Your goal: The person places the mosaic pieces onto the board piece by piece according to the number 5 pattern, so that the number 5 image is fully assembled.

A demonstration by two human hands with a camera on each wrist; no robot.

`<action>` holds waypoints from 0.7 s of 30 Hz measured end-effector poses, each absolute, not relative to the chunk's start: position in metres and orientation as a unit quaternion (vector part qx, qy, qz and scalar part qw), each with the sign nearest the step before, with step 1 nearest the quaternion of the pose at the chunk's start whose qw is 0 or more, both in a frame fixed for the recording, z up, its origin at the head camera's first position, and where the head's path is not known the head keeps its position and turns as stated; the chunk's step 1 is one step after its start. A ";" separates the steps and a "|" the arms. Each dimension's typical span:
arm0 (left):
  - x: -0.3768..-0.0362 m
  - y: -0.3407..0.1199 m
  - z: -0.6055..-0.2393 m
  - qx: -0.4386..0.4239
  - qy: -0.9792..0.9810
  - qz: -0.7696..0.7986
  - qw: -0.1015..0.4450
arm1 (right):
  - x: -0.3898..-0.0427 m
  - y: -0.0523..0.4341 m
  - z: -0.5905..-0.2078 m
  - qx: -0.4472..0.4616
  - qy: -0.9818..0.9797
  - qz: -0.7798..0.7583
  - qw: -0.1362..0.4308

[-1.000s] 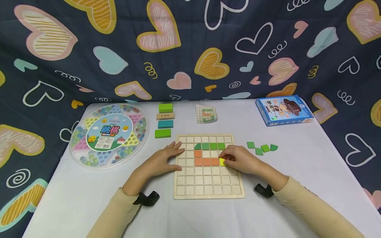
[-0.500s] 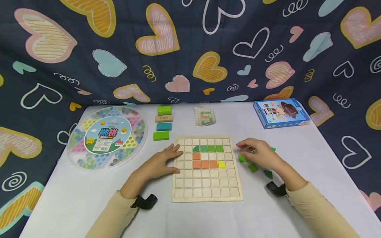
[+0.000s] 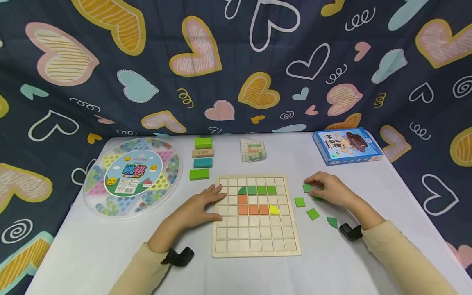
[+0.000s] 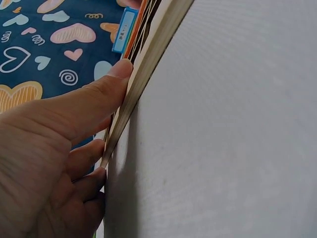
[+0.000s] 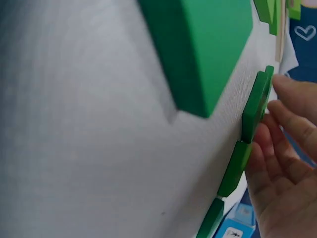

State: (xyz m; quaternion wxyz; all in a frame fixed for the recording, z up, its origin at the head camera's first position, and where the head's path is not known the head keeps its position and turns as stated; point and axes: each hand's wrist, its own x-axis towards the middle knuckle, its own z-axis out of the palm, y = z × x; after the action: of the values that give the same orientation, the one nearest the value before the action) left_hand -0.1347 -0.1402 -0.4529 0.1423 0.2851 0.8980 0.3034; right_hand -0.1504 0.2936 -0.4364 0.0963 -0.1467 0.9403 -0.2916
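A pale wooden grid board lies on the table. In it sit several green tiles, several orange tiles and one yellow quarter-round tile. My left hand rests at the board's left edge with fingers spread; in the left wrist view its thumb presses the edge. To the right of the board, my right hand reaches over loose green tiles, its fingertips at a green square tile. In the right wrist view, extended fingers touch a standing-looking row of green tiles.
Marble game disc lies at the left. Several coloured blocks line up behind the board, beside a pattern card. A blue game box is at the back right. A green quarter-round tile lies near the right wrist.
My right hand let go of the yellow tile on the board and moved right to the loose green tiles, which have shifted about. My left hand stays at the board's edge.
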 end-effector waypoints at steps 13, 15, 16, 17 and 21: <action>-0.134 -0.140 -0.452 0.291 0.898 0.297 0.143 | -0.150 0.289 -0.432 -0.144 0.953 -0.252 0.086; -0.135 -0.140 -0.452 0.291 0.899 0.296 0.141 | -0.148 0.287 -0.430 -0.150 0.952 -0.257 0.075; -0.135 -0.140 -0.452 0.290 0.899 0.296 0.141 | -0.147 0.285 -0.428 -0.154 0.951 -0.261 0.069; -0.136 -0.140 -0.451 0.290 0.899 0.295 0.141 | -0.145 0.282 -0.426 -0.158 0.949 -0.265 0.064; -0.136 -0.140 -0.451 0.286 0.901 0.293 0.144 | -0.129 0.267 -0.421 -0.180 0.942 -0.281 0.044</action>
State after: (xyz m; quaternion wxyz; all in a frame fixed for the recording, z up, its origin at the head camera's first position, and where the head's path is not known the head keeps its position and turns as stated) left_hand -0.1359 -0.1399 -0.4512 0.1443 0.2861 0.9007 0.2933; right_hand -0.1288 0.2667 -0.4211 0.0442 -0.1796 0.9416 -0.2814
